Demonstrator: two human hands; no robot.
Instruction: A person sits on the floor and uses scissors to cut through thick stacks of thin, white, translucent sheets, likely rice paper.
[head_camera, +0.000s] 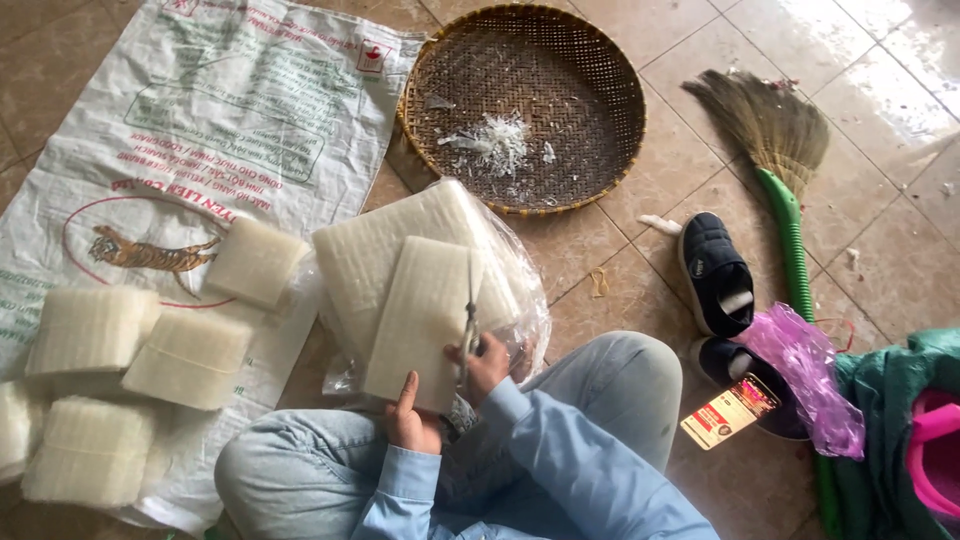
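Head view, looking down at a seated person in jeans and a light blue shirt, on a tiled floor (640, 180).

Left hand (412, 420): grip closed on the lower edge of a white noodle slab (420, 315), thumb lying up its face. The slab stands tilted over the person's knees, leaning toward a larger white block in a clear plastic bag (395, 250) just behind it.

Right hand (487, 362): grip closed through the handles of a pair of scissors (469, 315), whose blades run up the slab's right edge, touching it.

Left of the knees: a printed white sack (230, 110) spread flat on the floor, carrying several cut white squares (188, 357), some stacked, one square (256, 262) lying apart nearer the bag.

Above: a round woven tray (585, 190) with a small heap of white scraps (497, 142) inside, its rim just beside the bag.

Right: a straw broom with green handle (785, 190); a dark shoe (716, 272) beside the handle; a second shoe partly under a purple plastic bag (805, 375); a phone (732, 411) with lit screen lying by the knee; green cloth (885, 440) at the edge.
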